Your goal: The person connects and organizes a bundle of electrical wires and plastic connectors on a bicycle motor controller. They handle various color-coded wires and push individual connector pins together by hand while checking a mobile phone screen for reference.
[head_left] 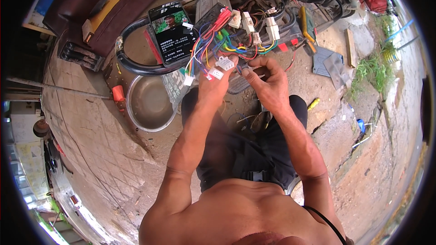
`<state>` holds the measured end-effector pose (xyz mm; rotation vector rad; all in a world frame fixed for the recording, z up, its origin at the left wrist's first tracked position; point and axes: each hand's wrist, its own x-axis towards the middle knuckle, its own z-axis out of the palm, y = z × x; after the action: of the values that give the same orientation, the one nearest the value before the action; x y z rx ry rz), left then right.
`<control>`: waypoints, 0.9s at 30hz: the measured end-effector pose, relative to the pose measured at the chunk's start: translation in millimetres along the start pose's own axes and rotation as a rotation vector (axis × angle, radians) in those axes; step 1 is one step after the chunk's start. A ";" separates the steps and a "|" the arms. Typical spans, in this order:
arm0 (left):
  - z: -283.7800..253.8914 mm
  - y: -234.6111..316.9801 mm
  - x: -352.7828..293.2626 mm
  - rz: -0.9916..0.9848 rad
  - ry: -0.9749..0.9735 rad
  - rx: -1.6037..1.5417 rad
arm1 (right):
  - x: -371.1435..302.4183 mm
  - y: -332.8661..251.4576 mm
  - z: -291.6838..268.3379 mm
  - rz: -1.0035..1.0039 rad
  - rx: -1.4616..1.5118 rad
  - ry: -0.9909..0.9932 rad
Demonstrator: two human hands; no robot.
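Note:
My left hand (214, 84) is closed at the near edge of a tangle of coloured wires (206, 45), its fingertips around thin wires. Two white plug connectors, one (225, 63) at the fingers and another (215, 73) over the back of the hand, hang there on their leads. Close by on the right, my right hand (272, 86) pinches a thin dark wire between thumb and forefinger; the fingertips partly hide it. More white connectors (272, 29) stand up just beyond the hands. The wires run toward a finned silver metal box (212, 7).
A phone (170, 29) with a lit screen lies by a black curved tube (136, 69). Below it sits a metal basin (152, 102), beside an orange-red object (118, 94). To the right are a yellow-cased meter (307, 23), grey plates (324, 61) and a wood strip (349, 47).

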<state>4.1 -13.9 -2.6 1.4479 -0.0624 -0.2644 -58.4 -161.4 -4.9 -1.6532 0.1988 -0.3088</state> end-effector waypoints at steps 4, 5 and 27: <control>-8.9 -4.4 3.9 0.083 -0.064 0.155 | -0.8 -5.8 4.9 0.030 0.131 -0.027; -9.8 -5.9 4.0 0.084 -0.065 0.155 | 0.3 -2.2 4.3 0.052 0.169 -0.053; -12.9 4.7 0.0 0.233 -0.109 0.395 | 14.7 -7.1 -7.2 0.121 0.103 -0.172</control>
<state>7.4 -0.9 0.4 1.7990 -0.3879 -0.1436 -47.1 -171.9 4.1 -1.5497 0.1500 -0.0830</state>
